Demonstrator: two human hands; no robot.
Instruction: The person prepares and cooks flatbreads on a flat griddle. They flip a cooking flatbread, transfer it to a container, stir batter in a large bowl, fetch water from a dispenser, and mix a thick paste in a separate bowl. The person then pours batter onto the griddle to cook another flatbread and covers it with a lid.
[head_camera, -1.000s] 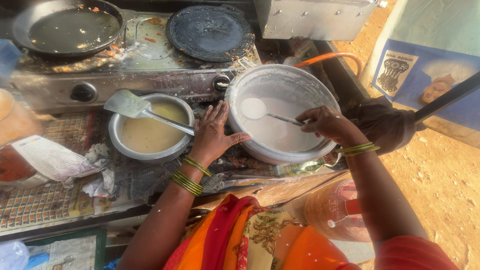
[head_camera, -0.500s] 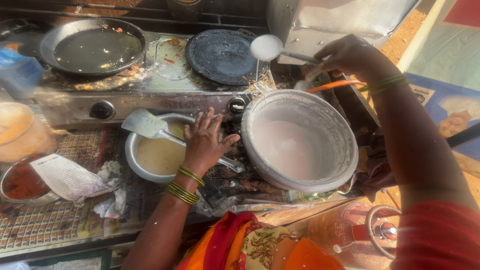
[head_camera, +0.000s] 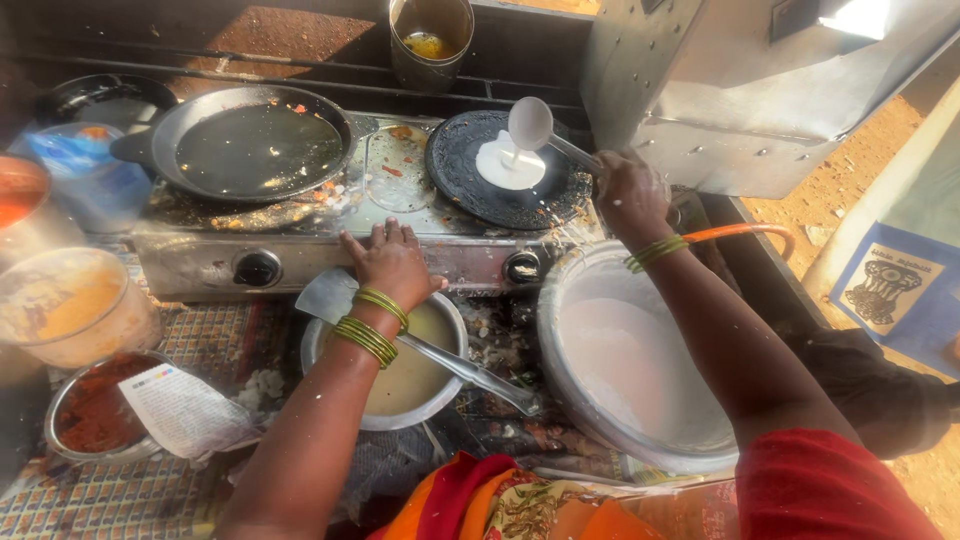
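White batter (head_camera: 508, 165) sits as a small round on the black griddle (head_camera: 512, 185), directly under the ladle (head_camera: 530, 124) gripped by the right hand (head_camera: 628, 190); the left hand (head_camera: 392, 262) rests open on the stove front (head_camera: 300, 262).

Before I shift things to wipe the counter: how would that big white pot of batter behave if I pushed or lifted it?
The big white pot looks well filled with white batter, so it is probably heavy and would slide reluctantly. The liquid would likely slosh if jerked. Its rim appears smeared with batter, so it may be slippery to hold.
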